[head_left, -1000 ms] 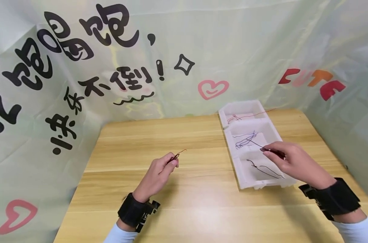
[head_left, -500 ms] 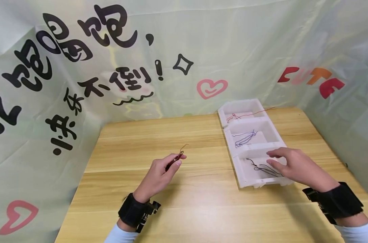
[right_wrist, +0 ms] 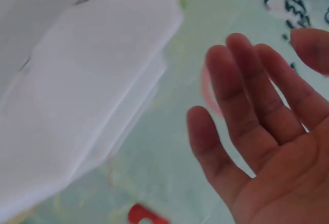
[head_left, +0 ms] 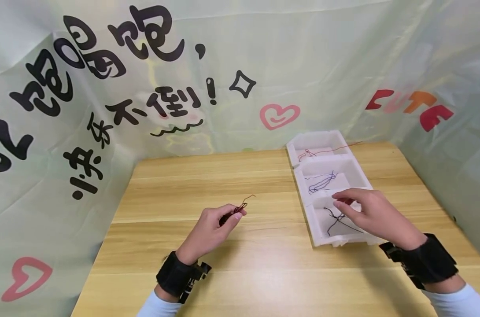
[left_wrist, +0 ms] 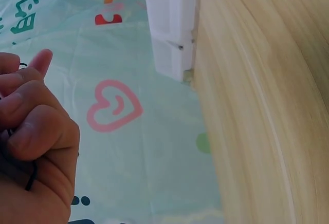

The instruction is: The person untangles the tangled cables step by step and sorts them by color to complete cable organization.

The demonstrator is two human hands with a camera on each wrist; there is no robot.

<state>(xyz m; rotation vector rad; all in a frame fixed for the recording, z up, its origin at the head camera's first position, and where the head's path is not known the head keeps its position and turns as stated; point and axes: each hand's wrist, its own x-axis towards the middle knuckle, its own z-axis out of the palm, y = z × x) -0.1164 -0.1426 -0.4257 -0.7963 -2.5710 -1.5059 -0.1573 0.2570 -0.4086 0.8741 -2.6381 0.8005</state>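
In the head view, my left hand (head_left: 208, 229) grips a small bundle of dark wires (head_left: 226, 218), with a thin reddish end sticking out past the fingertips. The left wrist view shows the curled fingers (left_wrist: 38, 131) with bits of black wire between them. My right hand (head_left: 376, 215) hovers over the front compartment of a white tray (head_left: 309, 220). Its fingers are relaxed and hold nothing, as the right wrist view of the hand (right_wrist: 272, 126) shows. Black wires (head_left: 338, 219) lie crossed in that front compartment, partly hidden by the right hand.
Blue wires (head_left: 322, 182) lie in the tray's middle compartment. Red wire (head_left: 327, 151) lies in the back one, one end reaching over the right rim. The tray stands on the right of a wooden table (head_left: 260, 264), with a printed cloth (head_left: 224, 39) behind and at the sides.
One second ago my right hand held a dark wire over the tray; it has let go, and another black wire lies in the front compartment. The left hand keeps its bundle, slightly further right.
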